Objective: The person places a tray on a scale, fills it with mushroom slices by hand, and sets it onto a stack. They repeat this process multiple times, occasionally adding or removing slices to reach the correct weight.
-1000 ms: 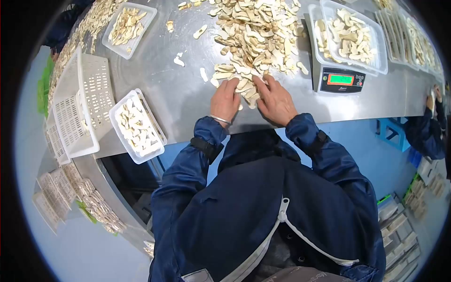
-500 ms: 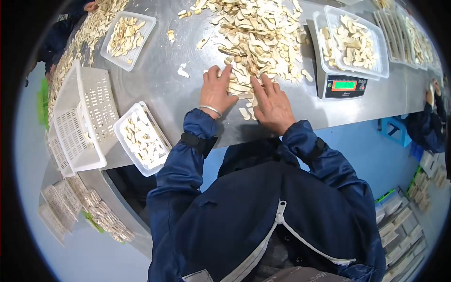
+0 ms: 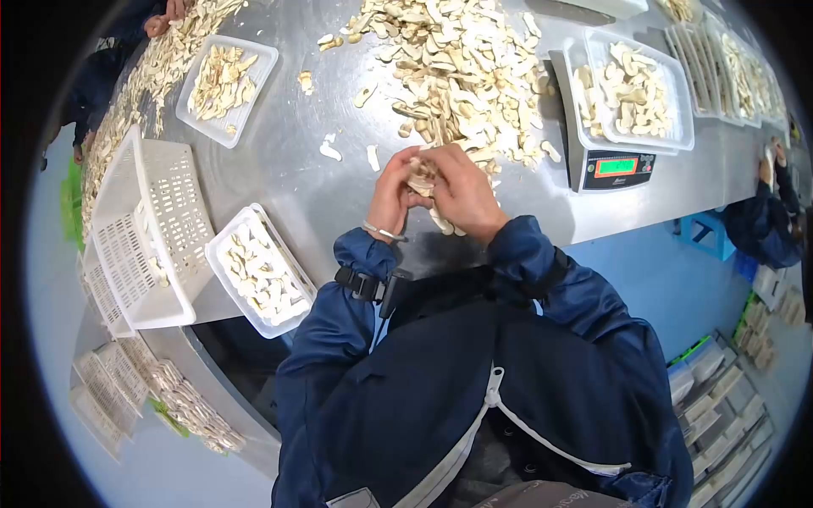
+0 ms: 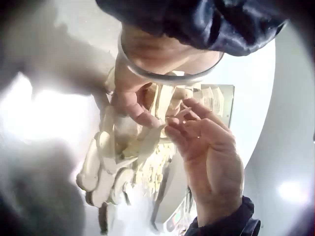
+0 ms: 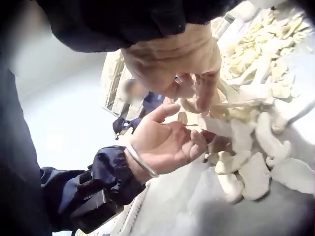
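Note:
Both hands are together at the near edge of a heap of dried mushroom slices (image 3: pixel 461 76) on the metal table. My left hand (image 3: pixel 392 193), with a bangle on its wrist, has its fingers curled round a few mushroom slices (image 4: pixel 162 104). From the right, my right hand (image 3: pixel 467 193) meets it, and its thumb and fingertips pinch a slice in the left wrist view. The right hand's back partly hides the held slices in the head view. More loose slices (image 5: pixel 255 177) lie on the table just below the hands.
A filled white tray (image 3: pixel 306 306) sits at the table's near edge, beside a slatted white basket (image 3: pixel 182 182). Another tray (image 3: pixel 269 63) of slices lies farther back. At right, a digital scale (image 3: pixel 616 178) bears stacked trays. Other people (image 3: pixel 766 224) work at both sides.
Both hands lay spread on the near slices earlier. The left hand moved out to the left, then both came together and now hold slices between them.

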`<state>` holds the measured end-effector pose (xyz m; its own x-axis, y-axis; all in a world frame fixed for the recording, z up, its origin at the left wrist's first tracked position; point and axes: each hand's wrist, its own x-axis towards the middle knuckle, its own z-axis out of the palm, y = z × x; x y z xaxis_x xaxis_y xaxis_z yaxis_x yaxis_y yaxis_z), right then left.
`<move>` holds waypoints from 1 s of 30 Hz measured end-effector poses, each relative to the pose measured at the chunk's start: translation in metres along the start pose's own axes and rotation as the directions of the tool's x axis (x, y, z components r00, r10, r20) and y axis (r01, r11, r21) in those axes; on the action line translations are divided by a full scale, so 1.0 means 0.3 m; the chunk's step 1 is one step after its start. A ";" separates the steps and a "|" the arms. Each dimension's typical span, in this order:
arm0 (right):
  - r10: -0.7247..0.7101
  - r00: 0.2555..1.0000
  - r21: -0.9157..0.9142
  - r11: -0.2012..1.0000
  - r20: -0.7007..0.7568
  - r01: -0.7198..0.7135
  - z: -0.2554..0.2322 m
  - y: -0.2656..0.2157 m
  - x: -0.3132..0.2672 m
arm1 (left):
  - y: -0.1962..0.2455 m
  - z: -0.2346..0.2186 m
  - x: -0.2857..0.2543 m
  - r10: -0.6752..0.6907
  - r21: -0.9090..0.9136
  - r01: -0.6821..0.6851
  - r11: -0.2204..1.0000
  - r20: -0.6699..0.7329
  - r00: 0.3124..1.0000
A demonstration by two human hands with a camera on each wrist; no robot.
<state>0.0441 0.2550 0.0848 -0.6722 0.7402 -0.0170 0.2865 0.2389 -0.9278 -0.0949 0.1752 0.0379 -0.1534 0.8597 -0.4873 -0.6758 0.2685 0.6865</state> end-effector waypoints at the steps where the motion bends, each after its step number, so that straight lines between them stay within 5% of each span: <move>1: -0.023 0.999 -0.017 1.000 0.028 0.024 0.002 -0.034 0.005 | 0.006 0.006 -0.009 -0.015 -0.183 0.013 0.983 -0.010 1.000; 3: -0.217 0.973 -0.160 0.961 0.084 0.228 0.019 -0.090 0.013 | 0.001 0.008 -0.011 -0.014 -0.286 0.023 0.958 0.031 0.999; 6: -0.277 0.906 -0.270 0.890 0.319 0.367 0.026 -0.157 0.022 | -0.030 -0.044 0.008 -0.091 -0.478 0.157 0.864 0.158 0.983; 9: -0.338 0.912 -0.279 0.875 0.232 0.396 -0.032 -0.192 0.088 | -0.031 -0.016 0.016 -0.138 -0.631 0.080 0.771 -0.044 0.989; 10: -0.306 0.946 -0.368 0.872 0.104 0.322 -0.081 -0.174 0.123 | -0.043 -0.054 0.033 -0.047 -0.711 0.139 0.690 0.147 0.988; 11: -0.177 0.982 -0.485 0.855 0.067 0.187 -0.128 -0.144 0.166 | -0.057 -0.091 0.039 -0.003 -0.713 0.163 0.682 0.220 0.975; 12: -0.252 0.967 -0.649 0.730 0.037 0.215 -0.155 -0.071 0.208 | -0.054 -0.105 0.036 0.044 -0.713 0.185 0.676 0.290 0.956; 13: -0.136 0.989 -0.692 0.708 0.057 0.137 -0.168 -0.019 0.223 | -0.049 -0.111 0.033 0.088 -0.707 0.209 0.675 0.358 0.929; 15: -0.061 0.989 -0.792 0.593 0.137 0.147 -0.143 0.037 0.233 | -0.023 -0.095 0.010 0.010 -0.736 0.197 0.648 0.268 0.963; 21: -0.065 0.986 -0.771 0.616 0.155 0.162 -0.095 0.100 0.248 | -0.004 -0.083 -0.005 -0.052 -0.719 0.188 0.669 0.208 0.977; 25: -0.239 0.966 -0.634 0.732 0.100 0.247 -0.154 0.129 0.267 | -0.023 -0.099 0.020 -0.010 -0.687 0.145 0.713 0.196 0.981; 30: -0.158 0.973 -0.434 0.898 -0.169 0.070 -0.216 0.170 0.260 | -0.008 -0.067 0.037 -0.014 -0.576 0.111 0.810 0.170 0.985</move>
<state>0.0506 0.3658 0.0603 -0.5841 0.7885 0.1926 0.5065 0.5395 -0.6727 -0.1095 0.1754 0.0201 -0.0194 0.9170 -0.3984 -0.9797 0.0621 0.1908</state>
